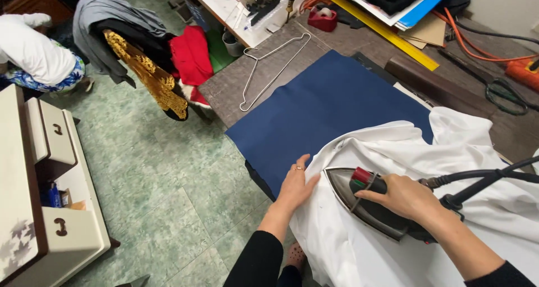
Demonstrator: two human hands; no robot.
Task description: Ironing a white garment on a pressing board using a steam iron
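The right hand (407, 197) has its fingers clamped on the iron (365, 205), whose long axis points its tip toward the left hand (296, 187), just beside it, fingers together and flat on the white cloth (483, 208) at the tabletop's (236, 85) near edge

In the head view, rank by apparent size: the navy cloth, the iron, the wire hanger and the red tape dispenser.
1. navy cloth
2. iron, held by the right hand; it is much nearer the camera, so its lead over the hanger is unsure
3. wire hanger
4. red tape dispenser
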